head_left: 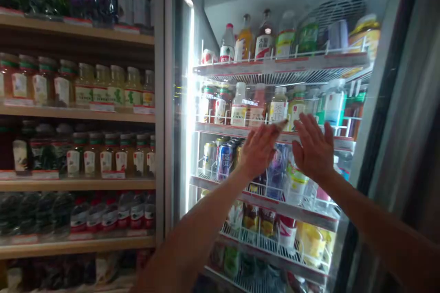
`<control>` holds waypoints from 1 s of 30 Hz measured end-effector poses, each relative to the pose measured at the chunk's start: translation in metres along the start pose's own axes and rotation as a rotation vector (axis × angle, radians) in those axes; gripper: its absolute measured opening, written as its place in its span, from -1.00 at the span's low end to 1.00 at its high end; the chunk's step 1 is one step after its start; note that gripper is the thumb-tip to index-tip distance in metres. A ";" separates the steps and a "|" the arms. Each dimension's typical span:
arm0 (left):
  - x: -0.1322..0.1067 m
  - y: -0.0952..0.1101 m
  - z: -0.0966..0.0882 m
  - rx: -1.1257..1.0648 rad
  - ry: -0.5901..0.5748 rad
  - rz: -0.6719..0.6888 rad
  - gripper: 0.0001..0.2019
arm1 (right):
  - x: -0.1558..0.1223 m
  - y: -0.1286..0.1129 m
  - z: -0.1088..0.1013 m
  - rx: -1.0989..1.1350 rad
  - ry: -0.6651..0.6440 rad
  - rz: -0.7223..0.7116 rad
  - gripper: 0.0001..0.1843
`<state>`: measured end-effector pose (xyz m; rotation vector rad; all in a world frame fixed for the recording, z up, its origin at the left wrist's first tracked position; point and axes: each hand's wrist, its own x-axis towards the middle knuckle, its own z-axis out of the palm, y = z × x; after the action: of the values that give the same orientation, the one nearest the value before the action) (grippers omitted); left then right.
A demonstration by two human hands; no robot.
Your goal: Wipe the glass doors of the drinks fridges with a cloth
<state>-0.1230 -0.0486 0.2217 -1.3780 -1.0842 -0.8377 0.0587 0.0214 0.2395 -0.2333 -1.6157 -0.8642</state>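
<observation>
My left hand point(258, 150) is raised in front of a lit drinks fridge point(275, 69), its fingers stretched out and slightly blurred. A small pale, pointed shape by its fingertips is too unclear to name. To its right, my right hand point(314, 149) is up with the palm turned forward and the fingers extended. Neither hand visibly grips a drink. Behind them, a white-labelled bottle point(278, 106) stands on the second shelf, and a blue can point(225, 161) sits on the third. Whether the hands touch a glass pane cannot be told.
Left of the fridge, a wooden shelf unit point(79, 111) carries rows of bottled drinks. Wire-fronted racks point(275, 203) inside the fridge hold more bottles and cans. A bright light strip point(189, 100) runs down the fridge's left side; a dark frame point(385, 100) borders its right.
</observation>
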 end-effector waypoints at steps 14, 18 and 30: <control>0.038 0.004 -0.005 0.014 -0.170 0.266 -0.49 | 0.001 -0.001 -0.001 0.089 0.042 0.063 -0.37; 0.052 -0.046 -0.019 0.082 -0.023 -0.194 -0.54 | -0.002 -0.005 -0.002 0.082 0.003 0.068 -0.35; 0.111 -0.071 -0.029 0.100 -0.042 0.003 -0.55 | 0.071 0.067 -0.010 -0.209 -0.015 0.097 -0.51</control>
<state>-0.1510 -0.0658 0.3529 -1.3182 -1.1412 -0.7458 0.0881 0.0400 0.3316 -0.4622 -1.5148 -0.9579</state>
